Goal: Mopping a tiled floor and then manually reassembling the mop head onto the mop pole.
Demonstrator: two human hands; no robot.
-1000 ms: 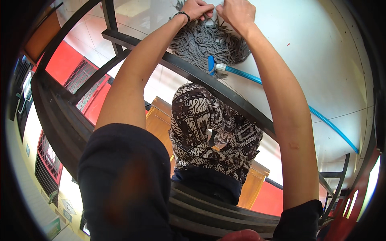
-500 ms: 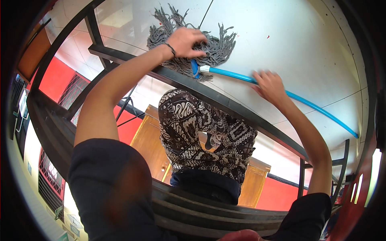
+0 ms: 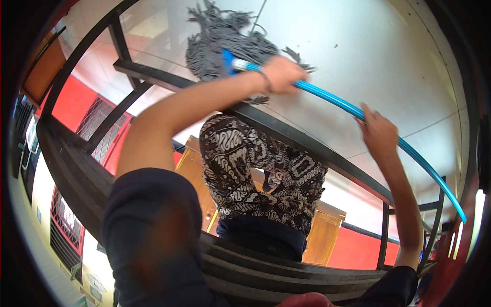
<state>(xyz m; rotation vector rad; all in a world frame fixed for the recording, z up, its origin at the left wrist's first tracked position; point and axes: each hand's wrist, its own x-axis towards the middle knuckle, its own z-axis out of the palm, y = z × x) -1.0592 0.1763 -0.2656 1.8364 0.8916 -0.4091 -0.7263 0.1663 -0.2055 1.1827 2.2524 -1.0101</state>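
A mop lies across the far part of the view, its blue handle [image 3: 330, 97] running from the left down to the right. Grey yarn strands of the mop head [image 3: 217, 38] spread over the pale tiles, joined to the handle by a blue clamp [image 3: 228, 61] and a white collar. My left hand [image 3: 284, 75], slightly blurred, is closed round the handle a little way from the collar. Farther along, my right hand [image 3: 379, 134] grips the handle near its middle, with a finger or two stretched up. The palm sides of both hands are hidden.
A black metal bar [image 3: 302, 137] crosses between me and the mop. Patterned trousers [image 3: 227, 153] show below it, with dark slats [image 3: 245, 273] nearer. Wooden cabinets [image 3: 323, 233] and a red wall [image 3: 353, 250] appear beyond. White tiled floor [image 3: 358, 46] surrounds the mop.
My left hand has gone from above the mop strands to the handle and taken hold of it. My right hand has slid right along the handle. The handle's far end has swung downward.
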